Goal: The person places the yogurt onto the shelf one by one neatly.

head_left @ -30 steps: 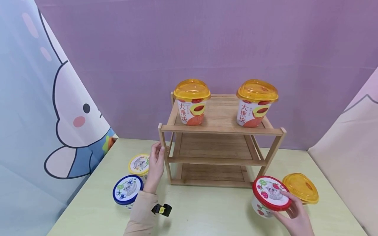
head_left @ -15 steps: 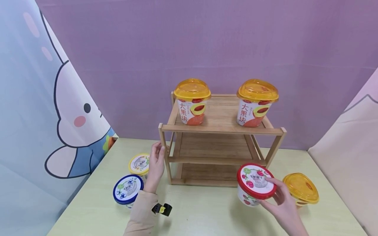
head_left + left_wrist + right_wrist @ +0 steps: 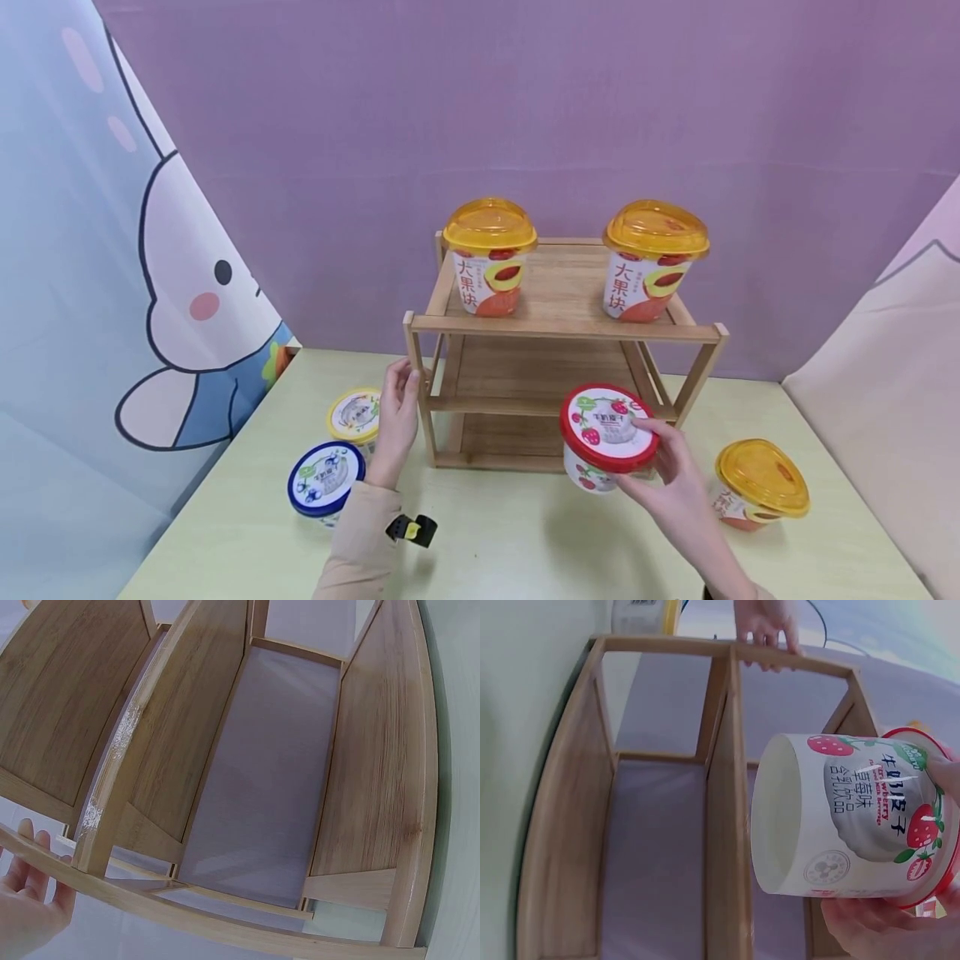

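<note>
In the head view my right hand grips a white cup with a red lid printed with strawberries. It is held up off the table, in front of the wooden rack's right half. The right wrist view shows this cup from its base side, near the rack's shelves. My left hand holds the left front post of the three-level wooden rack. Its fingers hook round the post in the left wrist view.
Two peach cups with orange domed lids, one left and one right, stand on the top shelf. A third orange-lidded cup sits on the table at right. Blue-lidded and yellow-lidded cups stand left of the rack.
My right hand has carried the red-lidded cup leftward and up toward the rack, uncovering more of the orange-lidded cup at right. My left hand has stayed on the post.
</note>
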A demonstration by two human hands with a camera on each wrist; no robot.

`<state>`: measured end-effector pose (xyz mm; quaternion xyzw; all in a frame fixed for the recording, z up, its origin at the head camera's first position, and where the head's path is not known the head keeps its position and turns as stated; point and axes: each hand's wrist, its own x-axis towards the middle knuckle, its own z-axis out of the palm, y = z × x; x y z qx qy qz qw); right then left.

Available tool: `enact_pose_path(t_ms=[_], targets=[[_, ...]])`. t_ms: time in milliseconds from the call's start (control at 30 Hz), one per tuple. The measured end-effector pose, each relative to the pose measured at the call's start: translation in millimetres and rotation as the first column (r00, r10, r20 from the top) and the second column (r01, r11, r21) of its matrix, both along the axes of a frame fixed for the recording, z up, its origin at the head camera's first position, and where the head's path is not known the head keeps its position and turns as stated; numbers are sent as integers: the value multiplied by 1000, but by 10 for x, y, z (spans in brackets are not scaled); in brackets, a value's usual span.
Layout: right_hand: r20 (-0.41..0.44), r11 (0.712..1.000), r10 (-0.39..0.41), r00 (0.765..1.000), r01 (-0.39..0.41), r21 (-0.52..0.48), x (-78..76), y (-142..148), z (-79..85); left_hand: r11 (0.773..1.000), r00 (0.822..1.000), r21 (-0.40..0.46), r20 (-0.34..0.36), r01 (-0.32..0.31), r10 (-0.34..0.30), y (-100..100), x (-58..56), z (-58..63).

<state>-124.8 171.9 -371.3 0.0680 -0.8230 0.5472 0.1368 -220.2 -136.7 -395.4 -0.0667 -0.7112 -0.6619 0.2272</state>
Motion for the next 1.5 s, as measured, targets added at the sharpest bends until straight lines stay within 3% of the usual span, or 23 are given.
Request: enact_pose_path(t_ms=[300, 700, 1267, 1500], targets=[[-113, 995, 74, 991, -82, -65, -130, -277, 122, 1000, 1000, 14, 1, 0, 0, -4, 1, 6], [-183, 987, 112, 977, -131, -94, -350, -560, 182, 999, 1000, 36, 22, -9, 8, 14, -2, -2], [-91, 979, 119, 989, -132, -158, -599, -918, 131, 997, 999, 78, 49, -25, 21, 26, -10, 1], [-165, 981, 95, 982, -121, -150, -686, -1048, 120, 995, 999, 96, 49, -21, 16, 32, -3, 12]])
